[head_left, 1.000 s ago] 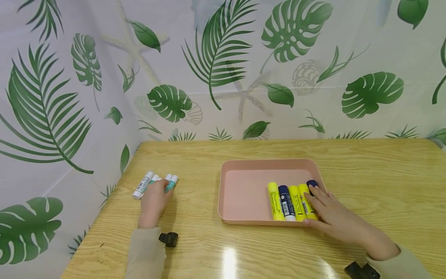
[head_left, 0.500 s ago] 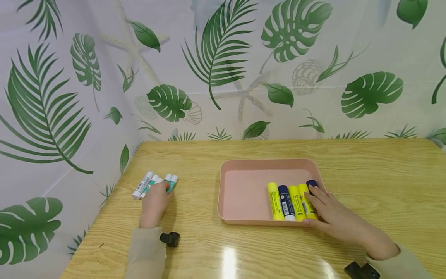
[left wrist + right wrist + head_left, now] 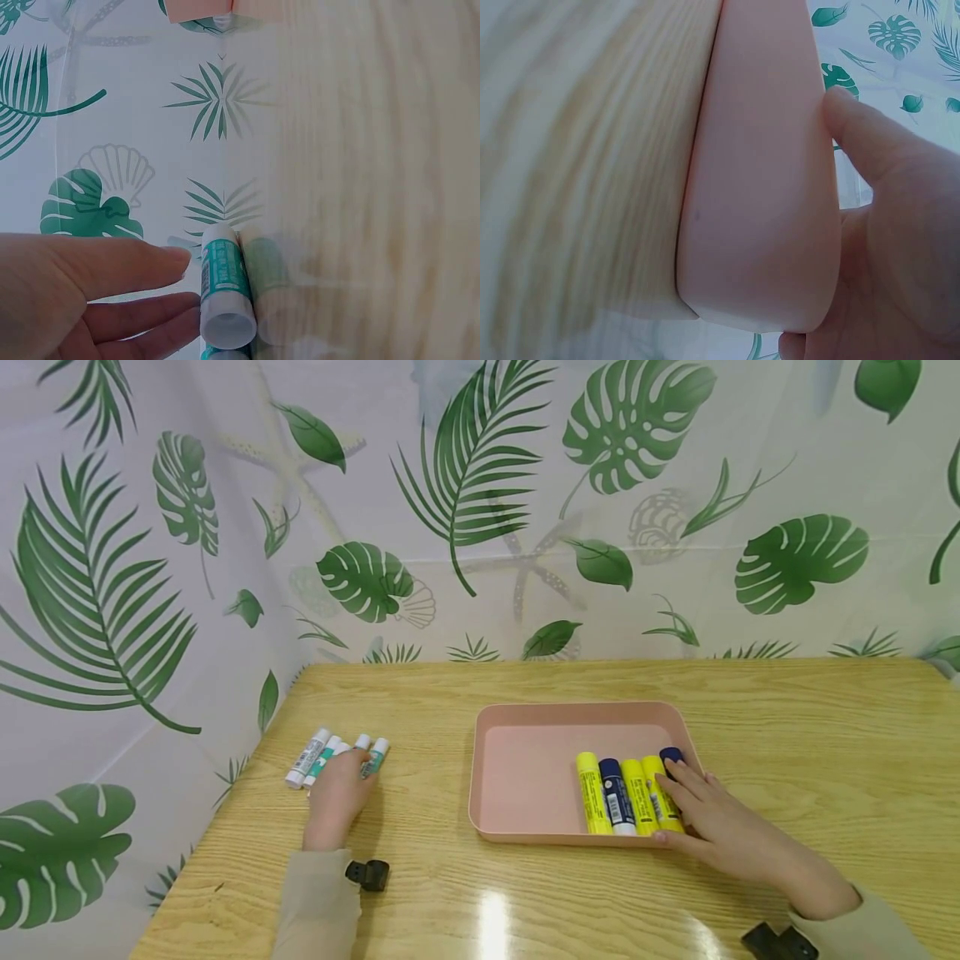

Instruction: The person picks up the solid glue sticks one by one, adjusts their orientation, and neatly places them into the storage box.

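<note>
My left hand is at a row of white-and-teal glue sticks on the left of the table. In the left wrist view its fingers reach the side of the nearest glue stick, and the thumb is above them, not wrapped round it. The pink tray holds several yellow glue sticks and navy ones, side by side at its right end. My right hand lies over that end, fingers extended onto the rightmost navy stick, thumb at the tray's front rim.
The wooden table extends to a leaf-patterned sheet at the back and left. Black wrist cameras sit on both sleeves.
My left hand has shifted slightly right. The rightmost white-and-teal glue stick has slid right, apart from the one beside it. The right hand and the tray stay where they were.
</note>
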Tool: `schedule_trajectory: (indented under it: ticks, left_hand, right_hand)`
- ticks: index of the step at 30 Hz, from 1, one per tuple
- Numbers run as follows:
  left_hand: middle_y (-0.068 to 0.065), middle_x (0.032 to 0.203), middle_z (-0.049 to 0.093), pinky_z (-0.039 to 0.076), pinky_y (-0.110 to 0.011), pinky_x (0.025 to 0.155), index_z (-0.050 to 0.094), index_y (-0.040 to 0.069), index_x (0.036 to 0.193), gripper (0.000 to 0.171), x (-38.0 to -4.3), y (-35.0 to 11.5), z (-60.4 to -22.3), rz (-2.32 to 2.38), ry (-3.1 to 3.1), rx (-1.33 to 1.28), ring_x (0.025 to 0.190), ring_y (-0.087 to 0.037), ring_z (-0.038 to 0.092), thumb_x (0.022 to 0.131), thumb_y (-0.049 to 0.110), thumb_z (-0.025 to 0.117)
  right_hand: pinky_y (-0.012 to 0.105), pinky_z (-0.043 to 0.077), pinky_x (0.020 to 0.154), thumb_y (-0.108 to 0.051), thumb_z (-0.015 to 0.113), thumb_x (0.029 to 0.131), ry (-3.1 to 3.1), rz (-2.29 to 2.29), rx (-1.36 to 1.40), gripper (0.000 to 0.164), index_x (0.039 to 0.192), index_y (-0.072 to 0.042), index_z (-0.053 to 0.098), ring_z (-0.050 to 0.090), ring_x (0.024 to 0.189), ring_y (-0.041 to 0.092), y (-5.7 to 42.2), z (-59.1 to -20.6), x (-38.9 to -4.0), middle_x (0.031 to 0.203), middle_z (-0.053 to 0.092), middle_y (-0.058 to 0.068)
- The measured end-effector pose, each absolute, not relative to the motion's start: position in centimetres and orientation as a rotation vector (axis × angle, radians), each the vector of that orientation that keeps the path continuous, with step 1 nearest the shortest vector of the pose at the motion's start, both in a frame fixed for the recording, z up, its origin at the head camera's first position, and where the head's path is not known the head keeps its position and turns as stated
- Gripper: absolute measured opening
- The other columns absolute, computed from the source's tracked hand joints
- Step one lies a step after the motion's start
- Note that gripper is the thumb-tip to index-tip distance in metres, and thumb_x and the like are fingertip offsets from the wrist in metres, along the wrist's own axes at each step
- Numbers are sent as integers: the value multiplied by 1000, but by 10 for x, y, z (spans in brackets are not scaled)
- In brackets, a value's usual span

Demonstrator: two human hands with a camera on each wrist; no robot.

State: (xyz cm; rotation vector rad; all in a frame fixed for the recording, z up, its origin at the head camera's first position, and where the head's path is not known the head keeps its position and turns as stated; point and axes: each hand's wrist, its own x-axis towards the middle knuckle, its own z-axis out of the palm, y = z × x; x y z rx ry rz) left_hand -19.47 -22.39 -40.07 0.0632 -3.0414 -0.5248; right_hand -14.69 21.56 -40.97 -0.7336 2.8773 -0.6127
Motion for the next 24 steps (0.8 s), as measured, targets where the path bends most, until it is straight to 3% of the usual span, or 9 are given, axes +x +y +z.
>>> schedule_trajectory:
  ticks: [12,24]
  left_hand:
    - [-18,103,60,47,-44,72,60,-2,106,27,-195,-221,-401,-543,-3056,30,90,-32,57,81,10,61]
    - [-11,90,62,47,-39,63,62,1,100,22,-194,-219,-401,-530,-3085,-13,77,-24,58,78,7,63]
  right_hand:
    - [51,9,102,-51,51,83,2869,-621,-722,77,132,6,33,16,128,38,216,-409,-148,140,19,26]
    - [52,9,102,-48,51,84,2862,-642,-750,76,132,7,33,16,128,39,216,-408,-147,140,19,26]
